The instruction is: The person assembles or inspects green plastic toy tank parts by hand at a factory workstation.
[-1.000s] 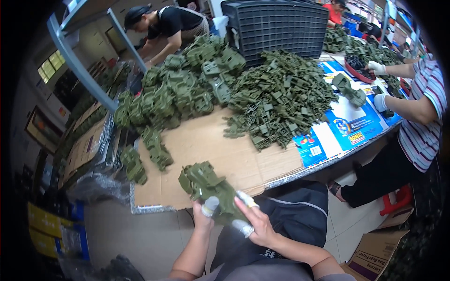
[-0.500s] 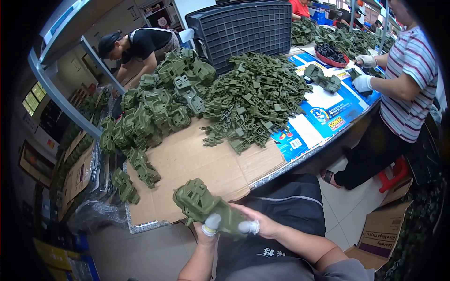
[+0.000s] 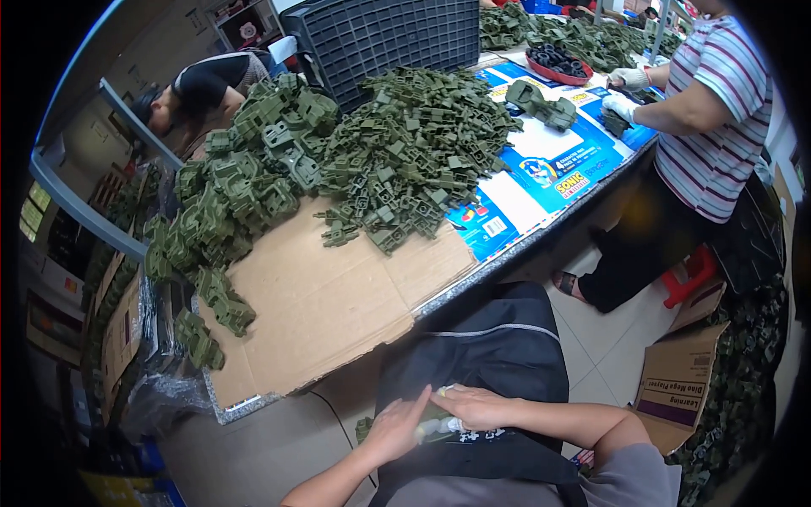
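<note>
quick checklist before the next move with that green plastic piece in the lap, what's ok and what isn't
1. Olive-green plastic toy part held in both hands: ok, left hand and right hand close over it above the black apron.
2. Part visible enough to check its fit: cannot tell, the hands cover most of it.
3. Bare room on the brown cardboard sheet at the near table edge: ok.
4. Heap of small green plastic parts within the table: ok, it lies back from the edge.
5. Co-worker in the striped shirt clear of the hands: ok, standing off to the right at the far end.
</note>
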`<state>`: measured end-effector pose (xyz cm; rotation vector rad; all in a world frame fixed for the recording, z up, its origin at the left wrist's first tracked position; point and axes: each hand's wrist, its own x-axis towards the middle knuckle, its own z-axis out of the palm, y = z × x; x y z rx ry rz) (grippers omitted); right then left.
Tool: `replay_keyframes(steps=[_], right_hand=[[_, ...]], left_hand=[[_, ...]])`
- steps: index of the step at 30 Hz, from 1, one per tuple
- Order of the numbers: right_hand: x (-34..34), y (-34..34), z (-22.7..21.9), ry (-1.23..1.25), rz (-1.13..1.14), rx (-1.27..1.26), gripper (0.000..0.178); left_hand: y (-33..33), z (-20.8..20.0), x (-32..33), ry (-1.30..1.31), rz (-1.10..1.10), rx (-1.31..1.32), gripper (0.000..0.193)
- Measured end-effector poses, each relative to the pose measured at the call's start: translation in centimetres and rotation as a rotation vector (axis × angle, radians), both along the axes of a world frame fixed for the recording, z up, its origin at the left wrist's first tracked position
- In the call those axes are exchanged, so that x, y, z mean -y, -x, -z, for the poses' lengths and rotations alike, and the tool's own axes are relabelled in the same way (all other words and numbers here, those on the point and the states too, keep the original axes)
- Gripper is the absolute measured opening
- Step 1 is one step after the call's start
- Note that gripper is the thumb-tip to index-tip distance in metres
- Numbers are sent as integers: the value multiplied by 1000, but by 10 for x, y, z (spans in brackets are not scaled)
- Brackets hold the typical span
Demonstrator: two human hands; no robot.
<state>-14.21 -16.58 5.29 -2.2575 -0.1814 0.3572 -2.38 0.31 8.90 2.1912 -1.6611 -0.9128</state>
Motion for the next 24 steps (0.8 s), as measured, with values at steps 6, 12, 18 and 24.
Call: replay_keyframes(steps=[6, 12, 18, 24], right_hand=[[3, 0, 18, -134, 70, 41, 47], [1, -3, 22, -126, 88, 19, 41], [-16, 12, 19, -36, 83, 121, 47], [-5, -10, 34, -244, 86, -25, 46]], left_hand=[[-11, 5, 0, 65, 30, -154, 72], [-11, 17, -4, 103, 46, -144, 71], [-5, 25, -16, 136, 29, -127, 68], [-8, 35, -18, 37, -89, -151, 55]])
